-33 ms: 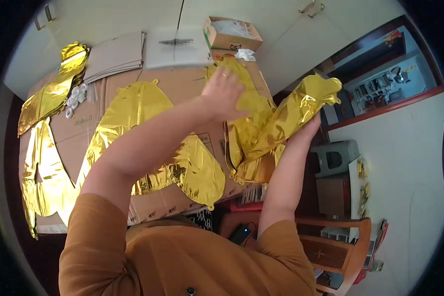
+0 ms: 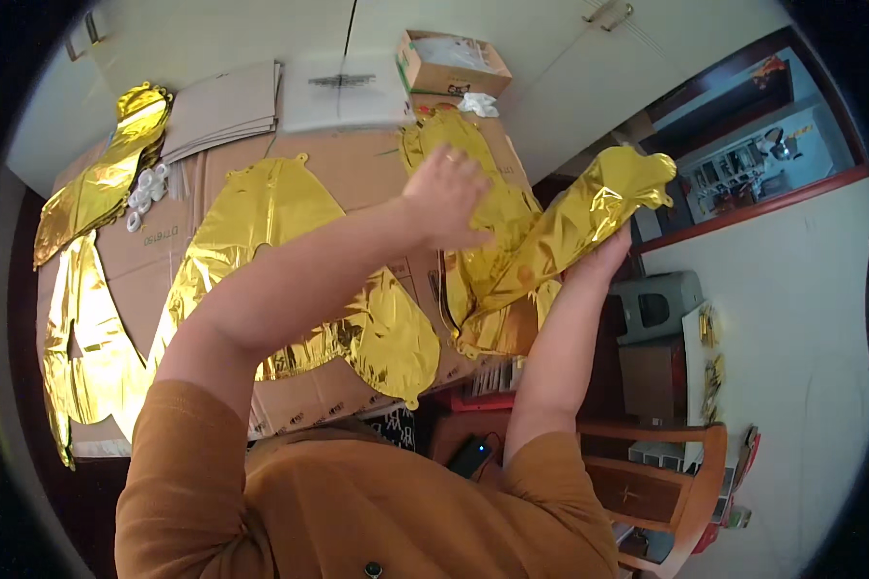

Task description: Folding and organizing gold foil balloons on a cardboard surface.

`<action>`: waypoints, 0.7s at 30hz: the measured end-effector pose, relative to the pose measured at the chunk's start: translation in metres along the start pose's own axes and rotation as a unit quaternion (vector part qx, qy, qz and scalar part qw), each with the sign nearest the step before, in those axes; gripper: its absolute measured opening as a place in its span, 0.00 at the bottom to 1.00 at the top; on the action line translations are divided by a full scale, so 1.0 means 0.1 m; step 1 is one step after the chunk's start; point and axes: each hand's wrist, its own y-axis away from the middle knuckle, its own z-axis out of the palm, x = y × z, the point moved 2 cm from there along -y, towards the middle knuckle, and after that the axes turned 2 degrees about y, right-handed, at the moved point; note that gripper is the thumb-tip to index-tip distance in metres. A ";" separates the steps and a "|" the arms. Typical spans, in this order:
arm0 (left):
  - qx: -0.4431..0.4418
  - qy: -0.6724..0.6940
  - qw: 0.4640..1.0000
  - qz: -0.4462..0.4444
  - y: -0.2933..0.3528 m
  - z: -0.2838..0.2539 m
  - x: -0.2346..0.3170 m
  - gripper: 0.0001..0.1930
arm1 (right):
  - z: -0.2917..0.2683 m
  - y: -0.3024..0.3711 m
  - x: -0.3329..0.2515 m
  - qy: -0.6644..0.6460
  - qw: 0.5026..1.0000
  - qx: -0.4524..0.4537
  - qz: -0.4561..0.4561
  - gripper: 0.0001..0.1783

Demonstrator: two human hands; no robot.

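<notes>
By flat brown cardboard's (image 2: pixel 365 179) edge, left hand (image 2: pixel 446 196) splayed, right hand's (image 2: pixel 610 253) grip hidden underneath, shiny gold foil (image 2: pixel 562 227) looks light, slippery, best edge-held.

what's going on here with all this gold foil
A person is sorting through flat gold foil balloons on cardboard. The right hand holds up the end of one balloon; its fingers are partly hidden. The left hand is spread over the foil pile. Another balloon lies flat farther left.
</notes>
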 end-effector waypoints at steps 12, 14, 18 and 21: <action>-0.168 0.120 0.978 0.035 0.38 0.12 0.26 0.43 | -0.80 1.01 -2.38 0.280 0.868 0.253 -0.323 0.21; -0.137 0.120 0.982 0.040 0.44 0.17 0.25 0.43 | -0.89 0.96 -2.64 0.356 0.822 0.276 -0.350 0.20; -0.215 0.111 0.970 0.038 0.39 0.13 0.28 0.45 | -0.62 0.73 -2.98 0.550 0.664 0.306 -0.403 0.18; -0.085 0.108 0.990 0.023 0.45 0.10 0.34 0.44 | 0.24 0.56 -2.68 0.645 0.568 0.226 -0.458 0.17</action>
